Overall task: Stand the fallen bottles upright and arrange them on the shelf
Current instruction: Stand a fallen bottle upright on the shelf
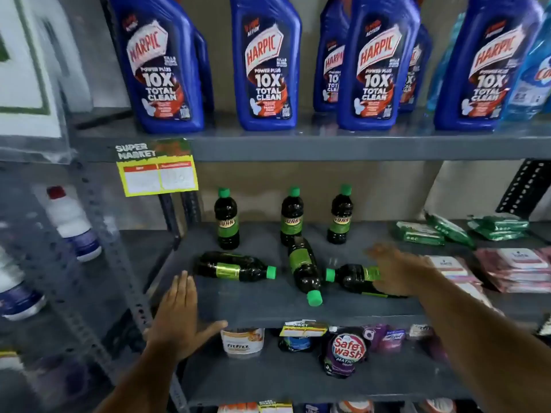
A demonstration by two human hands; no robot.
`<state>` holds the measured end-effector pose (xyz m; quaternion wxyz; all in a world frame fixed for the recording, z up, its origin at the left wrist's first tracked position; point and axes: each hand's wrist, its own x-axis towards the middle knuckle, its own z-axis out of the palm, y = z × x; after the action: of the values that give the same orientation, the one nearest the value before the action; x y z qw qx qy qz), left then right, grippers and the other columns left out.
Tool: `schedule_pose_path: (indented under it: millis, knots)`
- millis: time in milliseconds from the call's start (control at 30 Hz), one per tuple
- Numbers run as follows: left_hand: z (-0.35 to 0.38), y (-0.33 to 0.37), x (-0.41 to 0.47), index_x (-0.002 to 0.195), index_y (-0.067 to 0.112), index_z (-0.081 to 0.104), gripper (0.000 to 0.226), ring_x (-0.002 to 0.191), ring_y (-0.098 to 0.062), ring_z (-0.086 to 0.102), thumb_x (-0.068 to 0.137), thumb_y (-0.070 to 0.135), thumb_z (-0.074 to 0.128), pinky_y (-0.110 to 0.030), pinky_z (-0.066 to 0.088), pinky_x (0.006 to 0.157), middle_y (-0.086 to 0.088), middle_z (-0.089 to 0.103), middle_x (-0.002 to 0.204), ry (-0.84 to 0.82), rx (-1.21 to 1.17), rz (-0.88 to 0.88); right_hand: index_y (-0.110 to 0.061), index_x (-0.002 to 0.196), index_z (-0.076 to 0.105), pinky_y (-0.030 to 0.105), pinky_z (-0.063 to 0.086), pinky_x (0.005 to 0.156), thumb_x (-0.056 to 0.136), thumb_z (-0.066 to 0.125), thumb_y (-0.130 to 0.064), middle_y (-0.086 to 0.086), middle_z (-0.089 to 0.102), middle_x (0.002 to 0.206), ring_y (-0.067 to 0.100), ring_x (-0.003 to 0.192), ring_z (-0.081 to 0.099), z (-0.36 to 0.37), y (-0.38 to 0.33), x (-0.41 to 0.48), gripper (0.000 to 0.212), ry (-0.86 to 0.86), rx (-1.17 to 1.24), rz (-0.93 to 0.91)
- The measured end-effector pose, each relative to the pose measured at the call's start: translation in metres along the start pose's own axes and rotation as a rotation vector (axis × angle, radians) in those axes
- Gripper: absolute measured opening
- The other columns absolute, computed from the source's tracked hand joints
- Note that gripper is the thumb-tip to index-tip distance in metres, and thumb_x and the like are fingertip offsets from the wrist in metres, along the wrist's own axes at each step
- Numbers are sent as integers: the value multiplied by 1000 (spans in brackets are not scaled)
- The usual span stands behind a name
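— Counting bottles on the grey shelf (253, 305): three upright at the back (227, 219) (291, 216) (340, 214), three fallen in front. About half done, by the look of it.

— Which ones down?

— Left fallen bottle (234, 266) lying cap to the right; middle fallen bottle (304, 271) pointing cap-first at the front edge; right fallen bottle (356, 277) under the right hand (393, 271).

— Gripped yet?

— Cannot tell; fingers spread, blurred, over its body. Left hand (179, 317) flat and wide on the shelf's front lip, holding nothing.

— Room to work?

— Plenty of bare shelf up front. Tight near the middle cap, close to the edge; packets (417, 232) crowding the right.
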<state>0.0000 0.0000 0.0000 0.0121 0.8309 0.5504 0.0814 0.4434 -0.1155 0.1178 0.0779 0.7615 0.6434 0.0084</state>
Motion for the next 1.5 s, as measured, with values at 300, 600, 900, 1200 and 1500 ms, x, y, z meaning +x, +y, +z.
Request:
schedule_pose_path:
  millis: [300,600,900,1200,1500]
  knots:
    - [31,-16,39,153,-3,6,162,150,-35,5,40,111,26,-48,12,123,-25,3,162,-126,-61,-103,-19,152,20,33,41,102,72,77,-27,8,37,153,27,130,46,32,5,42,99,-280,104,114]
    - [31,-15,39,153,-2,8,157,150,-35,6,44,110,22,-48,13,122,-23,5,162,-152,-8,-91,-39,121,50,33,53,71,54,71,-46,-3,67,100,25,86,64,31,3,45,71,59,271,277]
    - [26,-7,36,154,0,6,161,151,-30,3,38,111,13,-45,10,123,-19,3,164,-136,12,-139,-36,108,49,13,39,59,55,83,-34,-25,58,85,-8,74,53,56,10,50,63,391,943,321]
    - [28,-9,34,154,1,8,156,151,-31,5,43,110,21,-46,11,122,-18,4,164,-134,14,-120,-25,118,50,40,51,83,60,78,-25,2,66,105,20,98,64,90,9,69,64,381,1295,269]
    - [19,-28,41,154,14,15,142,149,-27,11,47,107,28,-51,24,119,-5,7,164,-164,-88,-130,-8,113,48,43,56,72,55,79,-23,12,64,99,29,91,66,106,10,74,68,316,1183,289]
